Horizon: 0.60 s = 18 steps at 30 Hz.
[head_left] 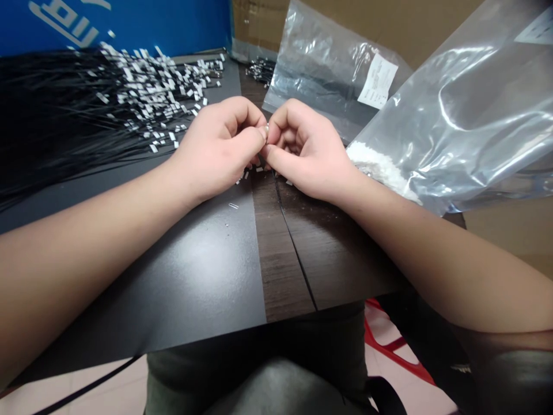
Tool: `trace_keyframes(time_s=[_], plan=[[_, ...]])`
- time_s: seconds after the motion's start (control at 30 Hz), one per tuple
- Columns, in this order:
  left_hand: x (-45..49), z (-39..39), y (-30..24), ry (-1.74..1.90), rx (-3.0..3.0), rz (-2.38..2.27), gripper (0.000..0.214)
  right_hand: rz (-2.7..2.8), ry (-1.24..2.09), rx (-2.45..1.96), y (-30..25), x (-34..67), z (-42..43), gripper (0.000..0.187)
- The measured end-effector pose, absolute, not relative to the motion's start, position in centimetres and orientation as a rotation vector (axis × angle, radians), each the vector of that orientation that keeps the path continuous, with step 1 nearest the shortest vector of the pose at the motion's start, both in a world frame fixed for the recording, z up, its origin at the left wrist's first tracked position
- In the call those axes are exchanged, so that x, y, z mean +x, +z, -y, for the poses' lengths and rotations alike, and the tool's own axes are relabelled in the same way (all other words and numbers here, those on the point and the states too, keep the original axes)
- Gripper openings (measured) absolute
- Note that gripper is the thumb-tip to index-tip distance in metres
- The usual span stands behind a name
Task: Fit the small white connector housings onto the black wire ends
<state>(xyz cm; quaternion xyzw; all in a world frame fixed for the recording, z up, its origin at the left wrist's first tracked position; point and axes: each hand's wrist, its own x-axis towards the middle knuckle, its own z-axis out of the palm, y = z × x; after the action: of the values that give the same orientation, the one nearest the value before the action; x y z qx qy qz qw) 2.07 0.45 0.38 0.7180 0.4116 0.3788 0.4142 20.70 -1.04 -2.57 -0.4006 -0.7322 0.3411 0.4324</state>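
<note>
My left hand (220, 147) and my right hand (305, 150) meet over the middle of the dark table (285, 253), fingers curled and thumbs pinched together. Between the fingertips sits something tiny and pale (266, 131), too small to name. A few small white pieces (234, 205) lie on the black sheet (203, 271) just below my left hand. To the left spreads a mass of thin black wires with white tags (142, 92).
A large clear plastic bag (466, 121) holding small white parts (380, 167) lies at the right. A second clear bag with a white label (332, 75) lies behind my hands. A blue box (129, 23) and cardboard stand at the back. My lap is below the table's edge.
</note>
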Motion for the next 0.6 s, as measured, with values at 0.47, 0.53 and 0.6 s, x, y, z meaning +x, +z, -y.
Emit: trace_keyframes(time_s=[0.47,0.53,0.6], plan=[[2.13,-0.70,0.13,0.971,1.808,-1.030,0.019,1.816,0.842,-1.004,-2.32,20.59,1.15,0.027],[2.14,-0.59,0.29,0.956,1.809,-1.043,0.020,1.812,0.845,-1.011,-2.25,20.59,1.19,0.027],[2.14,-0.54,0.36,0.950,1.813,-1.050,0.019,1.808,0.848,-1.016,-2.20,20.60,1.22,0.027]])
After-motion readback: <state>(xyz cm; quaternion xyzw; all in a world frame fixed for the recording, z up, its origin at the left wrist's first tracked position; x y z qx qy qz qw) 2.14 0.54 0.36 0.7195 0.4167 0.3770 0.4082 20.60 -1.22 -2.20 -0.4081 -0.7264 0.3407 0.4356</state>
